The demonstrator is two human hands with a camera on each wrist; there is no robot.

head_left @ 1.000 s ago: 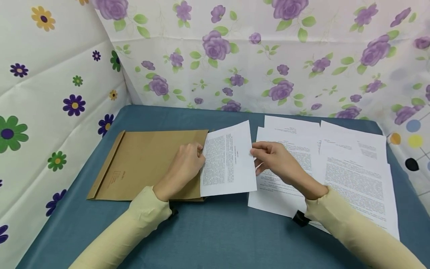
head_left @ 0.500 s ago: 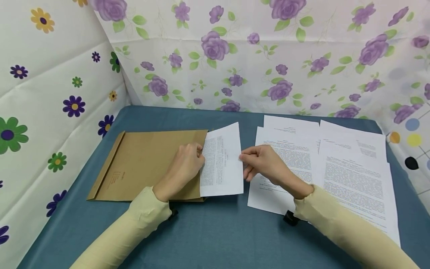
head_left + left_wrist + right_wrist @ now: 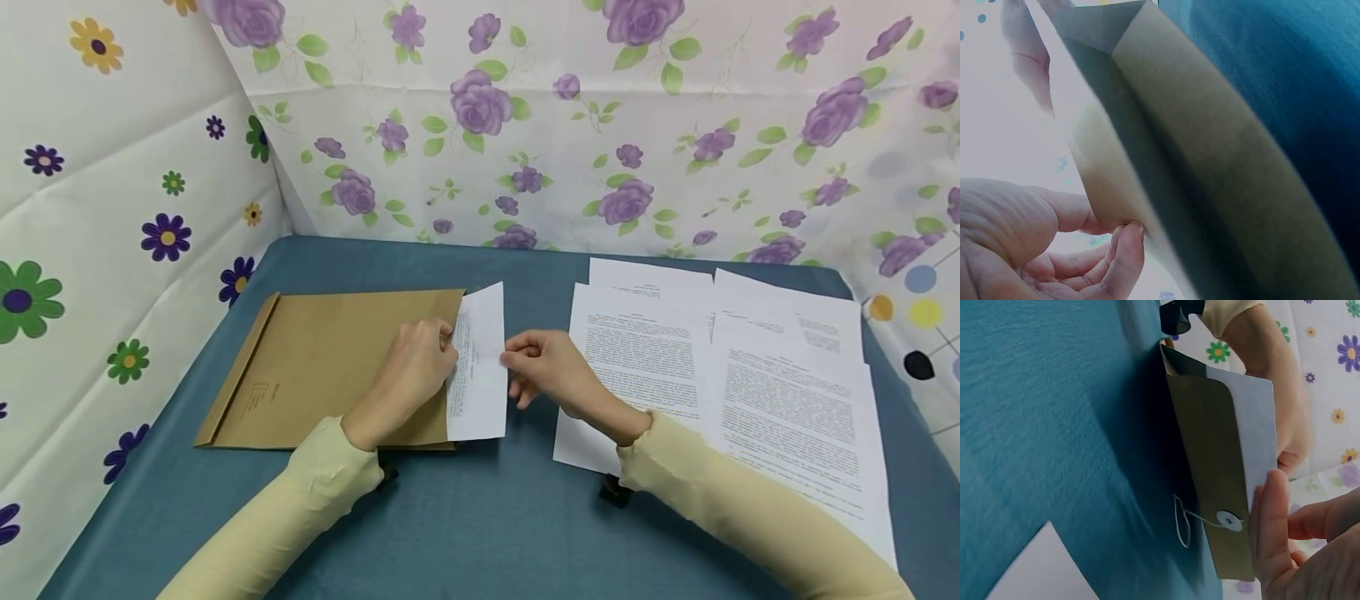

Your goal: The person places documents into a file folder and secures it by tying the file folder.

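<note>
A brown kraft document envelope (image 3: 337,367) lies on the left of the table, its mouth facing right. My left hand (image 3: 415,367) pinches the upper edge of that mouth; in the left wrist view thumb and fingertips (image 3: 1130,240) hold the brown edge. A printed sheet of paper (image 3: 480,375) sits partly inside, with a strip sticking out to the right. At its outer edge, my right hand (image 3: 551,371) pinches the sheet between thumb and fingers. The right wrist view shows the envelope's flap with a round button (image 3: 1229,520) and a looped string (image 3: 1182,522).
Several printed sheets (image 3: 787,408) lie overlapping on the right of the blue tablecloth (image 3: 480,517). A flowered cloth (image 3: 525,125) hangs behind the table. Black wrist cameras (image 3: 617,490) hang under the sleeves.
My right hand has moved left, sliding the sheet deeper into the envelope, so less of it shows. The left hand and envelope have stayed in place.
</note>
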